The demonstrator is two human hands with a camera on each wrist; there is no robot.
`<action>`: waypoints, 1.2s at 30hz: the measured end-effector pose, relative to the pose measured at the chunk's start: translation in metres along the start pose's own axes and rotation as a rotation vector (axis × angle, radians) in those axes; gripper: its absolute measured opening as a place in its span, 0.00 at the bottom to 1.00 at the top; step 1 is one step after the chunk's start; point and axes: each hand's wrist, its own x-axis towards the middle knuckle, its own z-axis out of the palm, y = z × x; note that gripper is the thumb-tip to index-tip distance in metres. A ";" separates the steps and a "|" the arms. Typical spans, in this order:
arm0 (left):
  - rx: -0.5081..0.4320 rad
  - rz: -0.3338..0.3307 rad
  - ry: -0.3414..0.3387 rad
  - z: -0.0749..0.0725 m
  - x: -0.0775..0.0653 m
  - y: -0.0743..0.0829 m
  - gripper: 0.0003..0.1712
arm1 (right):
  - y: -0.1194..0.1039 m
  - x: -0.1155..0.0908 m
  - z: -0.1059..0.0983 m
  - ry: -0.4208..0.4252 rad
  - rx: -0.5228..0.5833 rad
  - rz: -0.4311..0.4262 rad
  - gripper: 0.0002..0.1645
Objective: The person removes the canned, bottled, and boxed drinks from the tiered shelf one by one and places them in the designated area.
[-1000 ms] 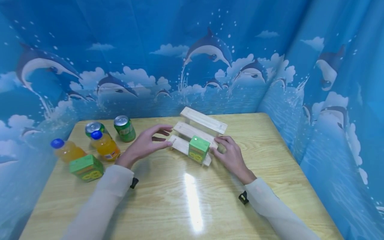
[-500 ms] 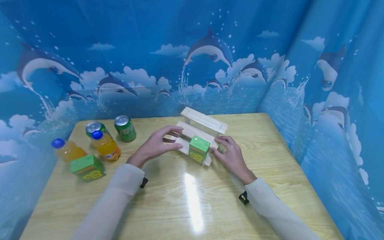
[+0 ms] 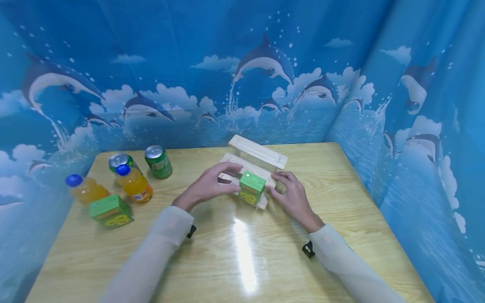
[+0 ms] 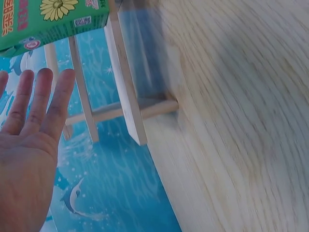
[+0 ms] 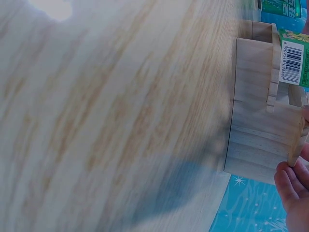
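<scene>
A small three-tier wooden shelf [image 3: 259, 151] stands askew at the back middle of the table. On its lowest front tier sits a green drink carton [image 3: 251, 188] with yellow flowers. My left hand [image 3: 209, 184] is at the carton's left side, thumb and fingers spread; in the left wrist view its fingers [image 4: 59, 104] are straight, just off the carton [image 4: 63, 24]. With thumb and fingers, my right hand [image 3: 291, 198] holds the shelf's right end. The right wrist view shows fingertips [image 5: 288, 186] pinching the edge of the wooden side panel [image 5: 258, 125].
At the table's left stand two green cans [image 3: 158, 162], two orange drink bottles with blue caps [image 3: 136, 185] and another green carton [image 3: 111, 211]. A blue dolphin curtain [image 3: 182, 84] hangs behind and along the sides of the table [image 3: 212, 261].
My left hand has moved right, from the shelf's left end to the carton's left side. My right hand stays on the shelf; the shelf and carton have not visibly moved.
</scene>
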 end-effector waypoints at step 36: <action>0.037 0.009 -0.036 0.036 0.018 0.001 0.39 | 0.002 0.000 -0.001 0.007 0.004 -0.036 0.29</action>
